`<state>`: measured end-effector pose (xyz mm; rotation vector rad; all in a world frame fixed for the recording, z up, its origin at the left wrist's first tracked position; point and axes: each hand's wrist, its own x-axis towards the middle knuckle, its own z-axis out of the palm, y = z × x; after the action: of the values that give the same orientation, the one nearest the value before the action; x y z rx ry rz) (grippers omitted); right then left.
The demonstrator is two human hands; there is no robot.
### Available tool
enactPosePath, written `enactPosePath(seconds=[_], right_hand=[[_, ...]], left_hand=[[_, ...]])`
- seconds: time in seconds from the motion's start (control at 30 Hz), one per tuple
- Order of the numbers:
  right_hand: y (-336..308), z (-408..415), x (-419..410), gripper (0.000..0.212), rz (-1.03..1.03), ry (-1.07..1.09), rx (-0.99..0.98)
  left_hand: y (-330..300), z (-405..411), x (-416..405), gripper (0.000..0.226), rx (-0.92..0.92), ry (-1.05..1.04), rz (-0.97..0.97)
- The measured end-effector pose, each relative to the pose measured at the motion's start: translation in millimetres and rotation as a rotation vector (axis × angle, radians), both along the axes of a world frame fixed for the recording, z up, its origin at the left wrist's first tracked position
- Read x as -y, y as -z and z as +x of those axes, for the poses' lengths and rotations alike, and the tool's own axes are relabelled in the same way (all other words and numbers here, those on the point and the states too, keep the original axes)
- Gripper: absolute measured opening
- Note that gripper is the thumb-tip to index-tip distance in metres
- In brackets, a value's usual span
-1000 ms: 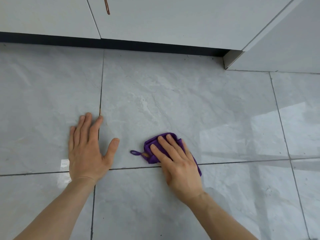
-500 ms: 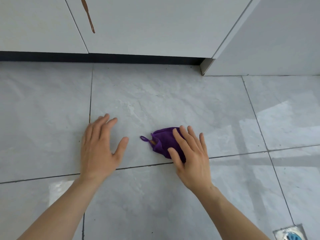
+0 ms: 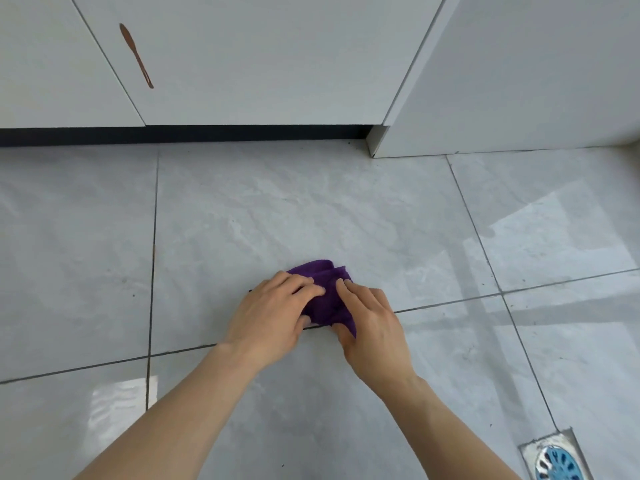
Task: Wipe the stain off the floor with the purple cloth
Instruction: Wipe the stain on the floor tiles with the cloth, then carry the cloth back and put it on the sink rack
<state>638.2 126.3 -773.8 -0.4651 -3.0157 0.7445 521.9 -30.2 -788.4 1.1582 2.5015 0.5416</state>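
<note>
metal floor drain (image 3: 557, 460) nearest, lower right. grey tile floor (image 3: 242, 237). left hand (image 3: 273, 315) and right hand (image 3: 372, 315), fingers curled onto purple cloth (image 3: 323, 299), bunched on a grout line between them. cloth likely soft, light, limp; best gathered at its folded edges. brown streak (image 3: 136, 55) on white cabinet door (image 3: 259, 57), farthest.

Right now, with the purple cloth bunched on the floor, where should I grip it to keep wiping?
Probably press flat from above onto the middle of the purple cloth, rather than pinching an edge. It lies crumpled across a grout line, with the left hand and right hand on its two sides, so its bunched far edge would likely drag loose.
</note>
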Motion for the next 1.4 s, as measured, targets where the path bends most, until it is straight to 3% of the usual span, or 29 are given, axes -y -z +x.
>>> enactPosePath(seconds=[0.17, 0.33, 0.6, 0.77, 1.07, 1.4], right_hand=[[-5, -6, 1, 0.051, 0.101, -0.048, 0.009], [-12, 3, 11, 0.050, 0.159, -0.132, 0.065], [-29, 29, 25, 0.045, 0.040, -0.265, 0.252], [-83, 44, 36, 0.045, -0.002, -0.248, 0.287], [-297, 59, 43, 0.045, -0.023, -0.172, 0.271], [-660, 48, 28, 0.039, -0.001, -0.134, 0.134]], left_hand=[[-10, 8, 6, 0.047, -0.033, -0.032, -0.081], [-17, 32, 15, 0.042, -0.046, -0.054, -0.173], [-36, 60, 50, 0.040, 0.205, -0.026, -0.238], [-93, 64, 64, 0.039, 0.301, -0.038, -0.256], [-302, 76, 70, 0.040, 0.293, -0.106, -0.228], [-667, 67, 57, 0.040, 0.180, -0.193, -0.122]])
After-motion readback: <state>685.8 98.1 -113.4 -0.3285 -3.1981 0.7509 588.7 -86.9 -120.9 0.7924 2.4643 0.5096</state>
